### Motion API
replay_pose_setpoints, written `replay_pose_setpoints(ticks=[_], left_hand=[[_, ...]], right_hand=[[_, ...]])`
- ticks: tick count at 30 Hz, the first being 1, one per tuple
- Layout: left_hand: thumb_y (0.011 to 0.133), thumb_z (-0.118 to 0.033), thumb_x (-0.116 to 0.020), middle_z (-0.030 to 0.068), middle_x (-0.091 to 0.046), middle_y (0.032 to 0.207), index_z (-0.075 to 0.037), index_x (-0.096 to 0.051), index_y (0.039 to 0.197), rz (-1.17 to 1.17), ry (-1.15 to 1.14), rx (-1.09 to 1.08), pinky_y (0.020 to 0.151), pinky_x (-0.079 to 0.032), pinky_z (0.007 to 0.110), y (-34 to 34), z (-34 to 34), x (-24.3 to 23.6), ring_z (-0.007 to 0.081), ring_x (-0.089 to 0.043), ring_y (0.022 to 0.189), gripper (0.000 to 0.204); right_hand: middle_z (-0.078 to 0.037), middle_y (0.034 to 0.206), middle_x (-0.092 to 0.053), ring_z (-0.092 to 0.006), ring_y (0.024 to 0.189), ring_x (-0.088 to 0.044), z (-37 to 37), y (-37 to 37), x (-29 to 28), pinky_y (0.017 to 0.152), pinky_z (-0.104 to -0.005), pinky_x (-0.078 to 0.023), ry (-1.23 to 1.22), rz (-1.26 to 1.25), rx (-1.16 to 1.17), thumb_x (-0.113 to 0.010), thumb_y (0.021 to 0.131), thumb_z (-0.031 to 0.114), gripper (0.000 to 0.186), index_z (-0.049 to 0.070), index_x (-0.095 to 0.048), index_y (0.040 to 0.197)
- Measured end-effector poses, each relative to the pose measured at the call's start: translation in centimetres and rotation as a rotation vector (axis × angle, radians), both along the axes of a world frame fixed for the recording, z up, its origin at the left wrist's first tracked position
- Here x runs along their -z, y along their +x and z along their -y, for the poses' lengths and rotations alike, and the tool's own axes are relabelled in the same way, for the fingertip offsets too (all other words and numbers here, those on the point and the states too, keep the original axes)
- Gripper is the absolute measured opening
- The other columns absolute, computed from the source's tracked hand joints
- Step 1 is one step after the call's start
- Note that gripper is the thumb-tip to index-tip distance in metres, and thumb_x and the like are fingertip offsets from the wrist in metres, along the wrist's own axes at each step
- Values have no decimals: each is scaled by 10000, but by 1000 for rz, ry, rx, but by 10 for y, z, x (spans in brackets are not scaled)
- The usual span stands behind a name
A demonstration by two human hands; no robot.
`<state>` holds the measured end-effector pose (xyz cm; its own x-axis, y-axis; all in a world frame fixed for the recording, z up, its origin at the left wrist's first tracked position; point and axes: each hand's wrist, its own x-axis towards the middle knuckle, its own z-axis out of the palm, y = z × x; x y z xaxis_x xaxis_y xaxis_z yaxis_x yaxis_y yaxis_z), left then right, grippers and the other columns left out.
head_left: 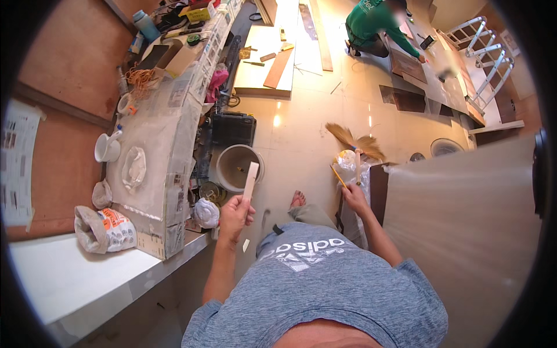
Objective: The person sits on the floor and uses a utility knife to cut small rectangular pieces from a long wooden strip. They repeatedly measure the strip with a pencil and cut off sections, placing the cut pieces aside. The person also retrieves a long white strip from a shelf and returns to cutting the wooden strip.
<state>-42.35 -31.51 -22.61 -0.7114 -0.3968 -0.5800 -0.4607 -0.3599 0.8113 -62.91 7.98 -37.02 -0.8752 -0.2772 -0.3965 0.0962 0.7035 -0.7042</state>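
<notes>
In the head view my left hand (238, 211) grips a short pale wooden strip (250, 181) upright, in front of a white bucket (227, 165). My right hand (355, 198) is closed on a thin yellow stick, apparently a pencil (337, 176), angled up and left. Just beyond it a straw broom (343, 133) lies with its short handle near that hand; whether they touch I cannot tell. A plastic-wrapped item (346, 156) is behind the pencil, beside a dark panel edge (377, 200). My bare foot (297, 199) shows between my hands.
A covered ledge (145, 214) with bags and containers runs along my left, with a black case (232, 132) below. A large panel (458, 214) stands at my right. Boards (261, 75) lie ahead. A crouching co-worker in green (374, 26) works near aluminium ladders (487, 69) at the back right.
</notes>
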Motion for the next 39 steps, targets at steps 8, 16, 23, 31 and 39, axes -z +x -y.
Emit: replay_pose_setpoints(ticks=[8, 16, 23, 31, 39], left_hand=[[1055, -239, -689, 28, -707, 796, -21, -648, 1175, 25, -18, -170, 500, -473, 206, -213, 43, -3, 63, -605, 569, 252], [1020, -203, -681, 40, -715, 924, -68, -672, 1142, 126, 92, -236, 515, -502, 259, -450, 130, 52, 102, -647, 623, 182], [1020, -203, -676, 42, -725, 921, -58, -668, 1173, 172, 42, -255, 512, -505, 250, -628, 180, 63, 108, -647, 608, 211], [1030, -135, -656, 48, -745, 867, -6, -719, 1178, 351, -315, -389, 515, -507, 244, -773, 179, 110, 85, -662, 628, 206], [984, -138, -688, 104, -767, 843, -18, -747, 1188, 508, -527, -344, 690, -571, 366, -904, 210, 228, 177, -714, 701, 244]], right_hand=[[-171, 905, -750, -325, 874, -726, 126, -258, -60, 786, -441, -548, 66, 48, -331, -592, 1057, 364, 368, 6, -677, 1068], [-203, 940, -752, -394, 926, -734, 133, -375, 10, 792, -496, -543, 212, 160, -423, -561, 1078, 408, 382, 49, -692, 1084], [-210, 857, -731, -344, 805, -718, 143, -523, 10, 727, -458, -532, 175, 363, -242, -591, 1073, 428, 409, 46, -732, 1039], [-130, 870, -729, -229, 797, -681, 141, -808, 64, 769, -408, -547, 96, 524, -415, -541, 1051, 333, 356, 54, -762, 1052], [-169, 861, -754, -347, 816, -740, 291, -1085, 297, 751, -468, -566, 293, -71, -810, -618, 1002, 242, 235, 59, -738, 1089]])
